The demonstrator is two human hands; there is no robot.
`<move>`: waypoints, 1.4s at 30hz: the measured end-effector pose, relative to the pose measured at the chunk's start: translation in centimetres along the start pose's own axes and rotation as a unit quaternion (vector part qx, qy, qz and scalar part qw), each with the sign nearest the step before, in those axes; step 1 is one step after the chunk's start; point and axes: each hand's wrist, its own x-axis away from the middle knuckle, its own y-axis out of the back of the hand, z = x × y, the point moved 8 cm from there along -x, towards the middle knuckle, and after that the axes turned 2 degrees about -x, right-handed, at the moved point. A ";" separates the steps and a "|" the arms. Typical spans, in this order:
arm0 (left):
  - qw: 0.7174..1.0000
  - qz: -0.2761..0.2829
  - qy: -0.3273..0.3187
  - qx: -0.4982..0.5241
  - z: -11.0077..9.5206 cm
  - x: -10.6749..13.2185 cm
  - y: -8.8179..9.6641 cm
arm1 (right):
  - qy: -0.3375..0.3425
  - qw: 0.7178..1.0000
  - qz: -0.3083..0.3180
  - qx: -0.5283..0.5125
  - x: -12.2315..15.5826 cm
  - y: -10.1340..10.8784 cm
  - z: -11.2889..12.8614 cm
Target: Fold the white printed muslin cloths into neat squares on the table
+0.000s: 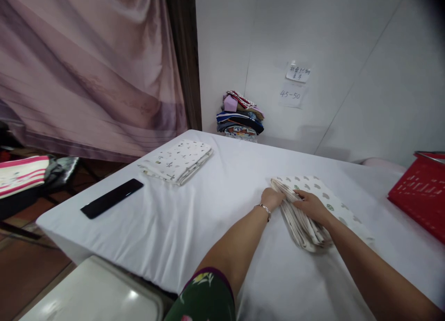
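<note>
1. Two bare hands grip a patterned cloth (332, 205) on a white-covered table (229, 191); the left hand (273, 199), a bracelet (265, 210) at its wrist, closes on the far left end of the layers, while the right hand (311, 206) clasps them just beside it, thumb and fingers bent over the folds.

2. Off-white in color, the cloth carries rounded gray-beige shapes and a few small green motifs; its layers bunch in narrow, curving pleats below the grip, and a flatter printed part spreads to the right, beneath and beyond the right hand.

3. Handwritten in dark strokes, "45-50" reads clearly on a paper sheet (290, 95) taped to the wall beyond the grip; just above it, a second note (298, 73) bears Chinese characters too small to read with certainty.

4. Well left of the hands lie a folded printed cloth (181, 159) and, nearer the wearer, a black slab (111, 198) without legible markings; a red basket (422, 196) stands to the right.
</note>
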 end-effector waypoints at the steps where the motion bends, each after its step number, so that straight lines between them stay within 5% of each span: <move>1: 1.000 0.001 0.003 0.003 0.2 0.1 0.1 | 0.004 1.000 0.003 -0.003 0.0 -0.1 0.0; 13: 1.000 -0.021 -0.012 0.016 -0.6 0.4 0.5 | 0.006 1.000 0.003 0.005 -0.1 -0.1 0.2; 42: 0.989 -0.061 0.069 0.118 1.2 -2.5 0.5 | 0.002 1.000 -0.005 -0.009 -0.3 -0.3 -0.4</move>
